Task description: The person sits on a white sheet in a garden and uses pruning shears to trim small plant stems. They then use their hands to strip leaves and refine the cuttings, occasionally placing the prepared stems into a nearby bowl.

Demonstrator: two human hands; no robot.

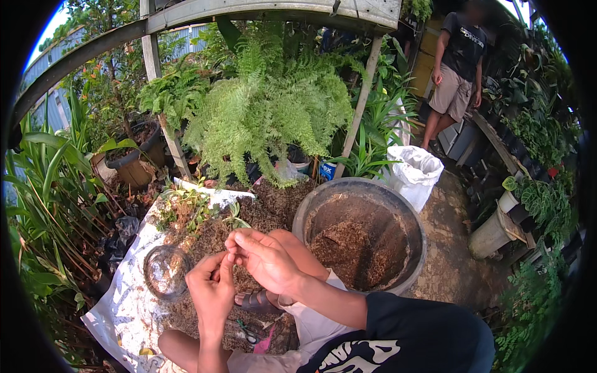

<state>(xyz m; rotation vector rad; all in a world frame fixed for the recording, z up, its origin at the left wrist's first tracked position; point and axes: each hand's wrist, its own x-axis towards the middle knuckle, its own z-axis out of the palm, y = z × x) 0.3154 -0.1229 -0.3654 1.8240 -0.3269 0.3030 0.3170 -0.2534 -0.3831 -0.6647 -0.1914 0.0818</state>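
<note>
My left hand [212, 279] and my right hand [263, 256] meet in front of me, thumbs and fingertips pinched close together. Whatever may be between the fingertips is too small to make out. Below them, loose brown potting mix [242, 275] is strewn over a white sheet [126, 293]. A clear round bowl [166, 272] sits left of my left hand. Small leafy cuttings [193, 210] lie on the mix beyond my hands. To the right of my right hand stands a large black tub [417, 252] partly filled with brown mix [345, 247].
A white woven sack [415, 172] stands behind the tub. Scissors [252, 336] and a pink strip [265, 340] lie by my sandalled foot [259, 300]. Ferns [275, 102] hang over the far side between wooden posts. Another person [459, 65] stands at the back right.
</note>
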